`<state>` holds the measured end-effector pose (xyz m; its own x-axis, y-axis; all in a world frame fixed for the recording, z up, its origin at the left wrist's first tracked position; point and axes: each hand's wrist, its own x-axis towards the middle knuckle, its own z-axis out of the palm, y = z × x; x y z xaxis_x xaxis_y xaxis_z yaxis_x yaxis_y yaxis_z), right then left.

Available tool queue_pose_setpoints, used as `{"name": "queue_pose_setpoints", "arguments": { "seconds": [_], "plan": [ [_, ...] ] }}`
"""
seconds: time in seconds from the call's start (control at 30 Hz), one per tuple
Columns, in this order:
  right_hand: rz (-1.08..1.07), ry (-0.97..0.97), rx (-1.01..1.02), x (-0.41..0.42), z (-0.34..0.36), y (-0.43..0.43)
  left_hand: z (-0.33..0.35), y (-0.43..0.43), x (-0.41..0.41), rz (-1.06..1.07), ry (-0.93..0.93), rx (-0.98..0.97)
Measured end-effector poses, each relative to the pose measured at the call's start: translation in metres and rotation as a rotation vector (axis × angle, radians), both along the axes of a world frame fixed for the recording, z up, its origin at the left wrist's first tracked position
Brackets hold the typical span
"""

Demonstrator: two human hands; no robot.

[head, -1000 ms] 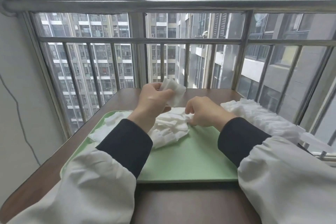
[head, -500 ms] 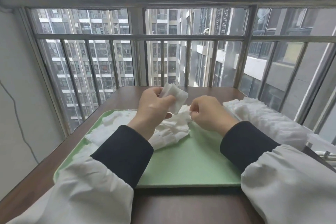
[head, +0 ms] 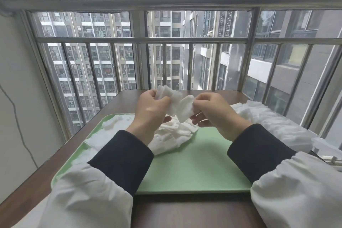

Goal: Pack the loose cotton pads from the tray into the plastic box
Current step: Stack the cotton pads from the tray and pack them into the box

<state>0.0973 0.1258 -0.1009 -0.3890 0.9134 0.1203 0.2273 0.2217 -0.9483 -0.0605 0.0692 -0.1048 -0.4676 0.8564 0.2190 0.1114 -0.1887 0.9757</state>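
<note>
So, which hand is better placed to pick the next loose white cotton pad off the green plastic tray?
Probably the right. The left hand grips a stack of white pads; the right hand pinches one pad beside it, above the loose pile on the green tray.

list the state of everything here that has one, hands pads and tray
tray, flat on the table, near half bare
loose pads, heaped mid-tray, more spread at its left
left hand, grips a small stack of pads above the tray
right hand, pinches one pad next to that stack
row of pads, lined up right of the tray, off it
</note>
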Motion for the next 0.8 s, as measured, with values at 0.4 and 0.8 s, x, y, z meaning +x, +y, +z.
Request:
{"name": "queue_pose_setpoints", "arguments": {
  "seconds": [0.4,0.8],
  "plan": [
    [0.101,0.086,-0.160,-0.001,-0.001,-0.002,-0.003,-0.001,0.004,-0.078,0.029,-0.005],
    [0.155,0.315,-0.146,0.000,0.008,-0.002,-0.004,0.000,0.001,-0.051,0.030,-0.056]
  ]
}}
